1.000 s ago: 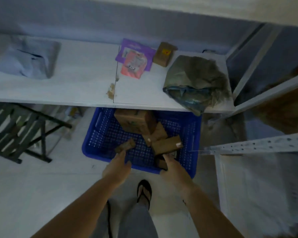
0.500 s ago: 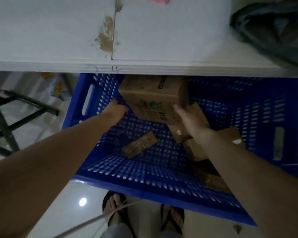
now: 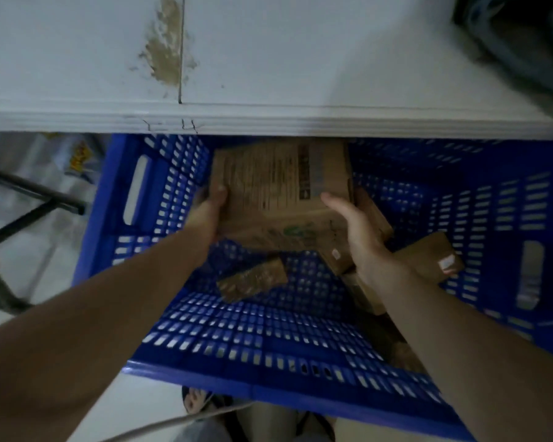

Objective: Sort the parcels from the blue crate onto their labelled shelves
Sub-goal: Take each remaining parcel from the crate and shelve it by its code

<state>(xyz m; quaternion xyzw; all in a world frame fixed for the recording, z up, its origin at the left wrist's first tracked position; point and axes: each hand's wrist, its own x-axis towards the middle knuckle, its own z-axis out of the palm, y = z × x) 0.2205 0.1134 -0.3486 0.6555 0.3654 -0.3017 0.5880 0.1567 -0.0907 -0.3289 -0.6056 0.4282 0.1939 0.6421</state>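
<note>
A blue perforated crate (image 3: 262, 382) stands on the floor, partly under the white shelf (image 3: 268, 119). Inside it, a large printed brown cardboard box (image 3: 278, 193) is gripped from both sides: my left hand (image 3: 209, 212) on its left edge, my right hand (image 3: 358, 228) on its right face. The box is tilted and raised off the crate floor. A small flat brown parcel (image 3: 253, 277) lies on the crate bottom below it. Several smaller brown boxes, one of them (image 3: 431, 256) with a red-and-white sticker, are piled at the right behind my right forearm.
The white shelf's front edge overhangs the crate's far side, with a brown stain (image 3: 165, 55) near a seam. A dark grey bag (image 3: 524, 43) lies on the shelf at top right. Black metal chair legs (image 3: 29, 199) stand at left. My sandalled feet (image 3: 201, 403) are just before the crate.
I leaned down close over the crate. Both hands went from its near rim to the large box and closed on its sides; the box now sits slightly higher and more tilted.
</note>
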